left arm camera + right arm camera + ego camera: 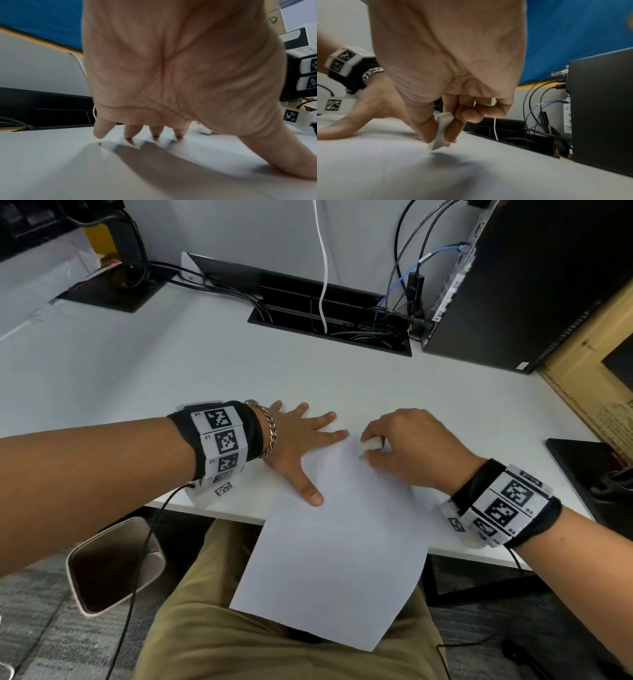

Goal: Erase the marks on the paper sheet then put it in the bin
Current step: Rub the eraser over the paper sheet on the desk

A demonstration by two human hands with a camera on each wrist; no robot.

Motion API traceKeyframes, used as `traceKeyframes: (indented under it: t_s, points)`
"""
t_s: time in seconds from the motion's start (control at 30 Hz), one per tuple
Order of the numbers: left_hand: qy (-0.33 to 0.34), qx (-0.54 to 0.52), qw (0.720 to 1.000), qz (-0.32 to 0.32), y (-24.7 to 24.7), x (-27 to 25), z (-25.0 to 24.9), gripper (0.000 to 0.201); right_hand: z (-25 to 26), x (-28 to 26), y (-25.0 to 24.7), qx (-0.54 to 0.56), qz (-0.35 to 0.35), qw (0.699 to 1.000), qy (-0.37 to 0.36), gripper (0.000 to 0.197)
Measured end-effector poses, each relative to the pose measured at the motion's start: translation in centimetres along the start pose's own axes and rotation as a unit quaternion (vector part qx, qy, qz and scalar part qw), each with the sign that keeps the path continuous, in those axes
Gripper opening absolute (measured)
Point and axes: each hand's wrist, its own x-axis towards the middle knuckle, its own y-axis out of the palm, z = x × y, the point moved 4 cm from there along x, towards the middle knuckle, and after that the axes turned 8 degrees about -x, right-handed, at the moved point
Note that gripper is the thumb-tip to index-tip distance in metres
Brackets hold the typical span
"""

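The left hand (294, 440) lies flat, fingers spread, pinning the paper sheet (339, 549) so it won't slide, I'd guess. The right hand (411, 446) pinches a white eraser (442, 129) at the sheet's far corner. The sheet overhangs the white desk's (171, 364) near edge; the bin (113, 563) stands low left.

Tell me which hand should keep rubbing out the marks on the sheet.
Probably the right hand: it pinches the white eraser with its tip at the paper sheet. The left hand lies flat, fingers spread, pinning the sheet's far corner to the desk.
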Motion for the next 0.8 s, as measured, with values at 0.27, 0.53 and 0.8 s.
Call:
traceKeyframes:
  t_s: [0.27,0.53,0.8]
  points:
    - [-0.010,0.029,0.999,0.035,-0.9,-0.6,-0.2,0.126,0.5,-2.2,1.3,0.011,-0.006,1.000,0.000,0.023]
    - [0.004,0.005,1.000,0.008,1.0,-0.3,-1.3,0.143,0.9,-2.0,0.9,0.020,0.028,0.999,-0.033,0.029]
    - [0.000,-0.004,1.000,-0.009,0.9,-0.4,-1.2,0.147,2.0,0.9,0.6,0.038,0.001,0.998,-0.053,0.034]
